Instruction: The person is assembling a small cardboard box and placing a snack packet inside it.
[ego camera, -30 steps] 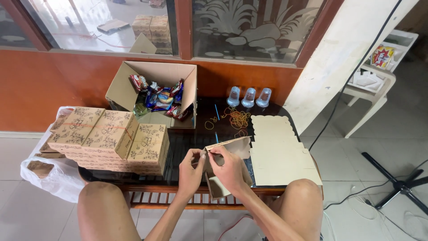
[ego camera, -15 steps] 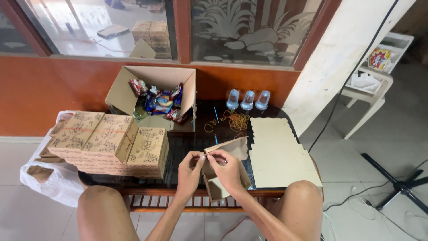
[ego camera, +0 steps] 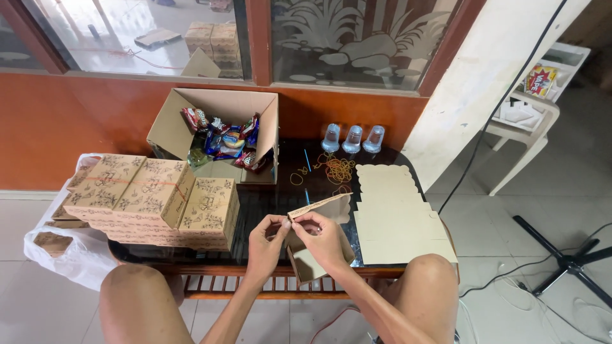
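A small brown cardboard box (ego camera: 319,255), partly folded, is held over the front edge of the dark glass table (ego camera: 268,210). My left hand (ego camera: 266,245) pinches its left side near the top flap. My right hand (ego camera: 325,239) wraps over the front of the box, fingers on the upper flap. Both hands touch the same box, between my knees.
Folded printed boxes (ego camera: 153,200) are stacked at the table's left, over a white plastic bag (ego camera: 60,255). An open carton of wrapped snacks (ego camera: 223,137) stands behind. Flat box blanks (ego camera: 398,213) lie at right. Rubber bands (ego camera: 335,169) and three sealed water cups (ego camera: 352,139) sit at the back.
My hands have shifted slightly on the box, the fingers working its top flap. Nothing else on the table has moved.
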